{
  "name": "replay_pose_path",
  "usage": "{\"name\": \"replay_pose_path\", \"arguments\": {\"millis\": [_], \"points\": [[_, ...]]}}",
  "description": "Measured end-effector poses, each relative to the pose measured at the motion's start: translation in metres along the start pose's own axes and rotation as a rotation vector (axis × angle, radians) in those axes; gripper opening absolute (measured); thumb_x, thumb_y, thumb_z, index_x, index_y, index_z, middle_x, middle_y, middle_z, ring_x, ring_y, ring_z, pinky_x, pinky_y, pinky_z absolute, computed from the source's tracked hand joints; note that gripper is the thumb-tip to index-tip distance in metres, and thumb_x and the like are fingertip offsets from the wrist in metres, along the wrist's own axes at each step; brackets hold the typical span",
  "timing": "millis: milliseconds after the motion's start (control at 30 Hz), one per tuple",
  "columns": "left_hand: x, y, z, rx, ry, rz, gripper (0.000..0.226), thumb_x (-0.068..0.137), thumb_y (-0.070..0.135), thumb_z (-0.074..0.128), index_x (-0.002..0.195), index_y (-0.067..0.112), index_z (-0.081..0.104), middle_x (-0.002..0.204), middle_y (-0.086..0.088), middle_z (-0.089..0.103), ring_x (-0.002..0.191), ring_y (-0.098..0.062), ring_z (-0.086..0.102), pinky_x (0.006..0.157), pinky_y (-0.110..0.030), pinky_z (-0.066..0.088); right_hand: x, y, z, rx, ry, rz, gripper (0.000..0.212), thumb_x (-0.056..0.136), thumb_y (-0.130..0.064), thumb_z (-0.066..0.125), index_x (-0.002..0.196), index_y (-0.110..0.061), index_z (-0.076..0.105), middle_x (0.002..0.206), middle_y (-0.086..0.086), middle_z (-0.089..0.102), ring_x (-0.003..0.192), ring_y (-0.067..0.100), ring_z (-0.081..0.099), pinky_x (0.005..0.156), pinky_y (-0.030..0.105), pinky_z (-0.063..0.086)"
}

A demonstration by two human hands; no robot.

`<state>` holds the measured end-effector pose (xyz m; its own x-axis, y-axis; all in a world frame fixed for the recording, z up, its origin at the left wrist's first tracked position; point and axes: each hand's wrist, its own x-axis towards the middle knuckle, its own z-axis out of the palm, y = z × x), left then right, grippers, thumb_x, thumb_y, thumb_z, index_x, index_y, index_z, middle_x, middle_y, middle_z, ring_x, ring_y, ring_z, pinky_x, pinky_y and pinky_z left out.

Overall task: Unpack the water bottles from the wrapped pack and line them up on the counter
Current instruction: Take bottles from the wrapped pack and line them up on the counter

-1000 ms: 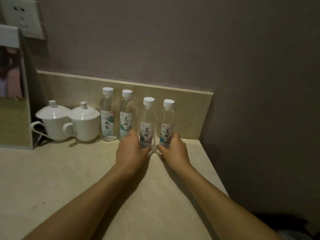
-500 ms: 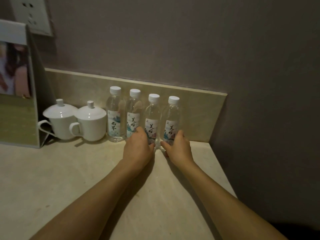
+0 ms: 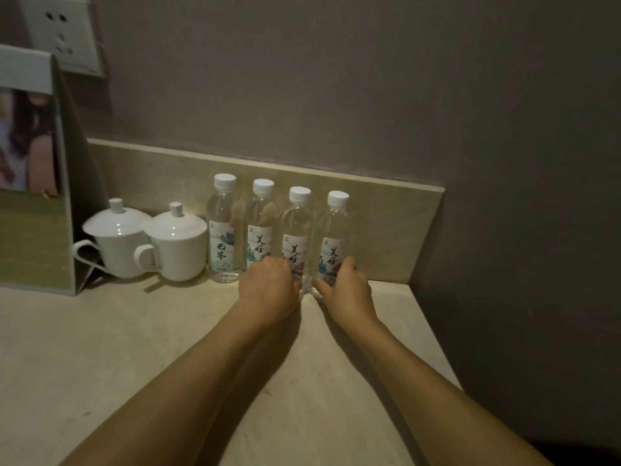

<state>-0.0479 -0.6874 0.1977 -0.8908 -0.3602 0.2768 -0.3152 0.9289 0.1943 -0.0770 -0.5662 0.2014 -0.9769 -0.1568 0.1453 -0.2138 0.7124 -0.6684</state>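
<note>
Several clear water bottles with white caps and printed labels stand upright in a row along the backsplash on the beige counter [image 3: 134, 338]. My left hand [image 3: 268, 285] is wrapped around the base of a bottle [image 3: 298, 223] in the row's right half, and also hides the foot of its left neighbour [image 3: 262, 223]. My right hand [image 3: 346, 287] grips the base of the rightmost bottle [image 3: 337, 227]. The leftmost bottle [image 3: 224, 230] stands free. No wrapped pack is in view.
Two white lidded cups [image 3: 117, 243] [image 3: 179, 245] stand left of the row, touching it. A folded display card [image 3: 33, 203] stands at far left under a wall socket [image 3: 60, 35]. The counter ends at a wall on the right [image 3: 440, 334].
Both hands have slid their two bottles back toward the backsplash, level with the other bottles. The view has shifted slightly to the left.
</note>
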Motion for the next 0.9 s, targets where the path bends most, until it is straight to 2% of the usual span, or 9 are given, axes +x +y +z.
{"name": "replay_pose_path", "arguments": {"millis": [267, 367, 667, 900], "points": [[0.007, 0.003, 0.005, 0.016, 0.016, -0.022, 0.028, 0.090, 0.034, 0.065, 0.104, 0.010, 0.065, 0.094, -0.008, 0.064, 0.086, -0.024, 0.063, 0.067, -0.031, 0.047, 0.008, -0.001, 0.003, -0.004, 0.013, 0.007, 0.053, 0.088, -0.035, 0.067, 0.125, -0.011, 0.038, 0.131, 0.013, 0.053, 0.118, 0.032, 0.056, 0.091, 0.049, 0.052], [0.009, 0.003, 0.008, 0.009, 0.013, -0.023, 0.025, 0.089, 0.029, 0.066, 0.104, 0.009, 0.066, 0.096, -0.010, 0.066, 0.089, -0.026, 0.065, 0.071, -0.034, 0.052, 0.010, -0.001, 0.004, -0.002, 0.019, 0.006, 0.053, 0.088, -0.034, 0.067, 0.126, -0.010, 0.038, 0.131, 0.013, 0.054, 0.118, 0.033, 0.056, 0.091, 0.049, 0.052], [0.014, 0.002, 0.014, -0.010, 0.032, -0.016, 0.022, 0.090, 0.025, 0.065, 0.104, 0.009, 0.068, 0.100, -0.011, 0.068, 0.093, -0.028, 0.067, 0.074, -0.036, 0.054, 0.011, 0.003, 0.008, 0.006, 0.031, -0.010, 0.052, 0.089, -0.033, 0.066, 0.126, -0.011, 0.038, 0.131, 0.013, 0.053, 0.118, 0.032, 0.056, 0.091, 0.052, 0.052], [0.016, 0.002, 0.019, -0.005, 0.031, -0.028, 0.026, 0.091, 0.026, 0.064, 0.110, 0.007, 0.066, 0.104, -0.013, 0.068, 0.098, -0.030, 0.067, 0.079, -0.039, 0.056, 0.013, 0.004, 0.009, -0.024, 0.038, -0.017, 0.050, 0.090, -0.033, 0.064, 0.126, -0.008, 0.039, 0.130, 0.015, 0.054, 0.117, 0.034, 0.056, 0.090, 0.048, 0.053]]}}
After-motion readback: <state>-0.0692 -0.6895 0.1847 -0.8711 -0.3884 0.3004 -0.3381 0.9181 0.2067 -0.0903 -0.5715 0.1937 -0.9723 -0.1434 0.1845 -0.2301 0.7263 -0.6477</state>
